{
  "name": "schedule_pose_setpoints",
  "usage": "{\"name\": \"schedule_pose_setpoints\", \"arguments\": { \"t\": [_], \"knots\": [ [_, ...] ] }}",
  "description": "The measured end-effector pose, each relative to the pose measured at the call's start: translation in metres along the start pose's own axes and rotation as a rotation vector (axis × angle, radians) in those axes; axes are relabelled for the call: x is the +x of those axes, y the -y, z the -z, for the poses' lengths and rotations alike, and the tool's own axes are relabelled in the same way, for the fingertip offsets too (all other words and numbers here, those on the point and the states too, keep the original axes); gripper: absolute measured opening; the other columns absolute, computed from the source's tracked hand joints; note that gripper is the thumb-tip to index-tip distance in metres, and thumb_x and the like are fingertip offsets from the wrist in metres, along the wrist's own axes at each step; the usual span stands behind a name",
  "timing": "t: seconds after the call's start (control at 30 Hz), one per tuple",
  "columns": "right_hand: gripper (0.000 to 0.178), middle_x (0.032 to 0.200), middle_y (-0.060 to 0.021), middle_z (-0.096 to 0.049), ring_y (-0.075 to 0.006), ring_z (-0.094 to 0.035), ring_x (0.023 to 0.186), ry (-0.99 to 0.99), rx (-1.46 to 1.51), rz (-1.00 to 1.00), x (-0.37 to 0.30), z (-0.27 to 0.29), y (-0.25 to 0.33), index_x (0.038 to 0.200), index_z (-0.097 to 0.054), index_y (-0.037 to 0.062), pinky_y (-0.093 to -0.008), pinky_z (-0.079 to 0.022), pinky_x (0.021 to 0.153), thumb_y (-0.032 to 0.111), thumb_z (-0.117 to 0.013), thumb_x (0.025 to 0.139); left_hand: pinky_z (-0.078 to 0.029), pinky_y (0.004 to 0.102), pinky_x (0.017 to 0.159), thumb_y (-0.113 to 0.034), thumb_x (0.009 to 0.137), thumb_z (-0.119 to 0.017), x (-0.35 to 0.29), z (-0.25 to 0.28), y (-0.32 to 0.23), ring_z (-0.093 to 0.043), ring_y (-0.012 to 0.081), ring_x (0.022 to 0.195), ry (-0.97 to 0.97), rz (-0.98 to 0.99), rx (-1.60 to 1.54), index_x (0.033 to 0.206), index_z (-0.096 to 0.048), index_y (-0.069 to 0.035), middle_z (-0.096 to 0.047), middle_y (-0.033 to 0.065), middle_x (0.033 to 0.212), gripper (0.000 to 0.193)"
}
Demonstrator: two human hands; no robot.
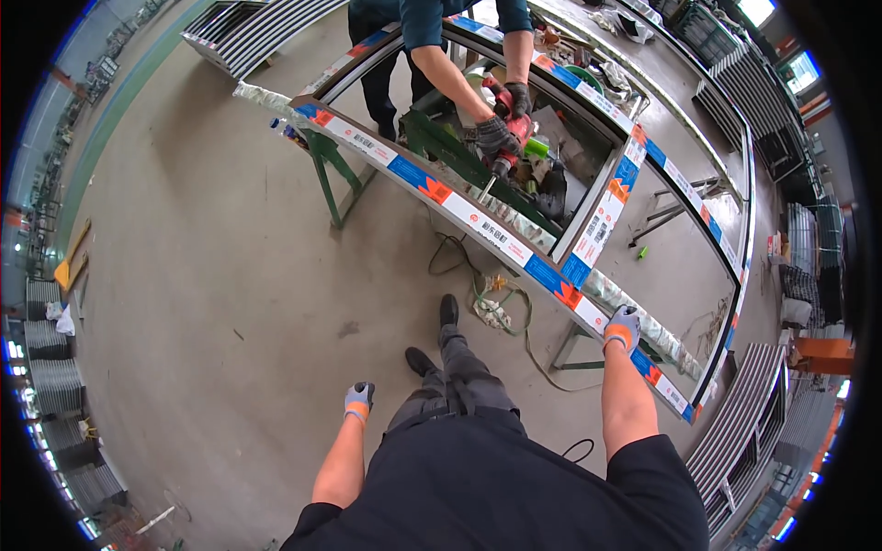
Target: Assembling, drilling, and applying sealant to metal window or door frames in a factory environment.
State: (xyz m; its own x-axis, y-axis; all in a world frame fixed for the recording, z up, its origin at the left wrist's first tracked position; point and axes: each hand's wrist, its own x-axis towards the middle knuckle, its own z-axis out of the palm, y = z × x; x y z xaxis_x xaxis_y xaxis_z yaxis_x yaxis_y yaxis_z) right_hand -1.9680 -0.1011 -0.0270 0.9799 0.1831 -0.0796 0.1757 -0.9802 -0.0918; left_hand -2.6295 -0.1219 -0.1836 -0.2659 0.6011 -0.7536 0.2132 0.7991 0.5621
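Note:
My right hand (622, 329), in a grey glove with an orange cuff, is closed over the near rail of a large window frame (441, 195). The frame is wrapped in white, blue and orange protective film and rests on green trestles. My left hand (359, 400), gloved alike, hangs low above the floor, its fingers curled; whatever may be inside is hidden. Across the frame, a co-worker in dark gloves (497, 136) grips a red power drill (518, 129) with both hands. Its long bit points down at the near rail.
Green trestle legs (333, 188) stand under the frame. A cable (530, 344) winds over the floor near my feet. Tools and scraps fill a spot beneath the frame's opening. Stacked metal profiles (253, 37) lie at far left, more frames (740, 422) at right.

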Motion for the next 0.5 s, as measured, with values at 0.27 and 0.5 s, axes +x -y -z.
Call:
{"name": "schedule_pose_setpoints", "arguments": {
  "t": [0.27,0.5],
  "knots": [
    [0.046,0.099,-0.0251,-0.069,-0.0401,-0.067,0.095,-0.034,-0.02,0.014,0.009,-0.012,-0.006,0.092,-0.07,0.0027,-0.0481,-0.051,0.086,0.041,-0.044,0.093,-0.035,0.0277,0.043,-0.024,0.083,-0.069,-0.003,-0.001,-0.003,-0.045,0.0104,0.044,-0.023,-0.003,0.108,0.082,-0.071,-0.012,-0.053,-0.003,0.056,0.012],
    [0.045,0.098,-0.0252,-0.069,-0.0404,-0.067,0.095,-0.027,-0.003,0.028,0.007,-0.012,-0.001,0.091,-0.071,0.003,-0.0482,-0.051,0.086,0.04,-0.046,0.092,-0.035,0.0273,0.043,-0.024,0.084,-0.069,0.002,-0.004,0.001,-0.045,0.0099,0.045,0.007,0.035,0.055,0.084,-0.071,-0.012,-0.053,-0.0032,0.057,0.012]
  ]
}}
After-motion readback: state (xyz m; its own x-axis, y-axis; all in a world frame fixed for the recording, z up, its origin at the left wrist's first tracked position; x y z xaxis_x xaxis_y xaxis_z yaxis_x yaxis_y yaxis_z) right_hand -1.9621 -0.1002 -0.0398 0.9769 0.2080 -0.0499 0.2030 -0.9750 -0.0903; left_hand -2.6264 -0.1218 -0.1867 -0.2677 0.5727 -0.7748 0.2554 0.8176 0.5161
